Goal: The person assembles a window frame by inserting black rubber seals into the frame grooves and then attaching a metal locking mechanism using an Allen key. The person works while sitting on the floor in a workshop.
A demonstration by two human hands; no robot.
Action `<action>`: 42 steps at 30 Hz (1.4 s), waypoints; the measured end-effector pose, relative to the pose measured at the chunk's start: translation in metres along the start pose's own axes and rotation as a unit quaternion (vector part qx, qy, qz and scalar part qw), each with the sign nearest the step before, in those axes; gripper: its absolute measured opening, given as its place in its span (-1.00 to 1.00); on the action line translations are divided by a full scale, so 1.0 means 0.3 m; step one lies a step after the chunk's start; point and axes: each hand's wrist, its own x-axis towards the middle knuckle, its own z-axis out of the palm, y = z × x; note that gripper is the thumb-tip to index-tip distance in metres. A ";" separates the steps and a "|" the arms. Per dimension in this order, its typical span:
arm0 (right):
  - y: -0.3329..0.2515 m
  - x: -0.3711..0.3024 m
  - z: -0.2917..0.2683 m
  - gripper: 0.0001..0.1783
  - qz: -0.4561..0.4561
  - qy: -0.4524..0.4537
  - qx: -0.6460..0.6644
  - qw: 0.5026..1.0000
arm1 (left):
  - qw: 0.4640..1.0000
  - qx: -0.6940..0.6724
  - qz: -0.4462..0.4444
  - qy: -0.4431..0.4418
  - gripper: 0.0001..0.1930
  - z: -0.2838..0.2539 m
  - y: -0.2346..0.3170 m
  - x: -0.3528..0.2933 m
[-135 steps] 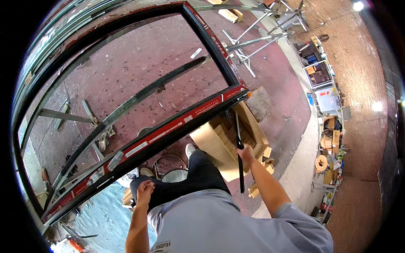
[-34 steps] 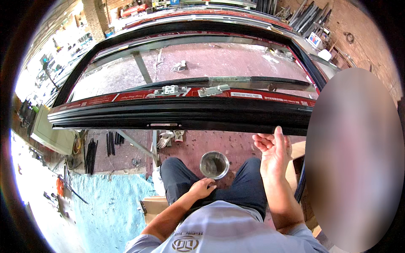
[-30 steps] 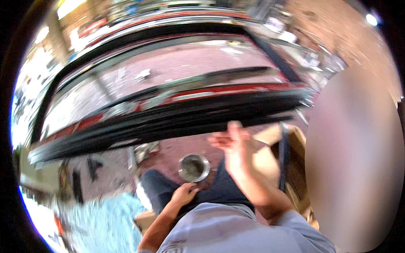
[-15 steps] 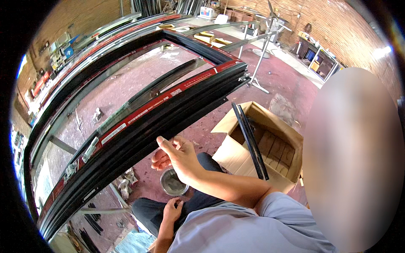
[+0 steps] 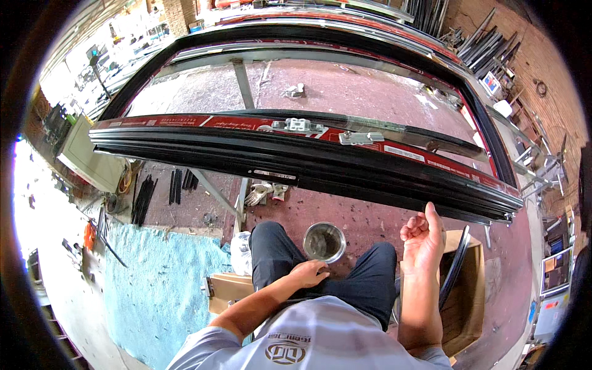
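Apparent step: handling black frame (image 5: 370, 176) | right hand (image 5: 423, 240): half-curled, empty, thumb by edge | left hand (image 5: 308, 275): at lap (image 5: 354, 285), grip unclear | next: gripping would need finger closure

"Where does the light come from?"
"Mostly the left. The pale floor (image 5: 74, 308) there burns out to white, with a violet fringe along the rim."
"And the right?"
"Dimmer. The brick wall (image 5: 530, 55) keeps its colour, and the inside of the cardboard box (image 5: 475, 296) lies in shade."
"Any glare?"
"Thin highlights streak the black frame (image 5: 345, 169), and bright patches show on the shirt (image 5: 345, 333)."
"Sharp?"
"Near, yes: the right hand (image 5: 425, 237) looks crisp. Far left, detail washes out. Straight edges bow, and the corners go black."
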 end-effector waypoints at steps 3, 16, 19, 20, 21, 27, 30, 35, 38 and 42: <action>-0.006 0.000 -0.002 -0.69 -0.006 -0.001 -0.005 1.000 | 1.000 -0.007 -0.004 -0.007 -0.59 -0.010 0.012 -0.005; 0.051 0.026 -0.065 -0.58 0.004 -0.069 -0.003 0.998 | 1.000 -0.018 -0.005 0.019 -0.66 0.013 0.032 -0.005; 0.036 0.031 -0.069 -0.59 -0.007 -0.056 0.011 0.998 | 1.000 -0.012 0.000 0.013 -0.65 0.021 0.030 0.016; 0.037 0.038 -0.072 -0.59 -0.009 -0.053 0.009 0.999 | 1.000 -0.018 0.001 0.000 -0.65 0.011 0.040 0.028; 0.041 0.039 -0.075 -0.59 -0.007 -0.055 0.007 0.998 | 1.000 -0.025 -0.003 -0.008 -0.65 0.012 0.041 0.028; 0.014 0.031 -0.106 -0.56 0.021 -0.127 0.022 0.991 | 0.999 -0.014 0.028 0.021 -0.72 -0.009 0.076 0.036; -0.002 0.011 -0.201 -0.59 -0.054 -0.171 0.042 0.983 | 0.995 -0.028 0.072 0.068 -0.75 -0.043 0.130 0.026; -0.018 -0.057 -0.425 -0.83 -0.096 -0.149 0.274 0.945 | 0.986 -0.046 -0.008 0.160 -0.86 -0.143 0.188 -0.061; -0.071 -0.080 -0.545 -0.79 -0.156 -0.085 0.230 0.957 | 0.970 0.037 0.044 0.235 -0.81 -0.252 0.310 -0.143; -0.249 -0.087 -0.642 -0.68 -0.210 -0.019 0.233 0.949 | 0.883 0.209 0.187 0.376 -0.78 -0.478 0.377 -0.239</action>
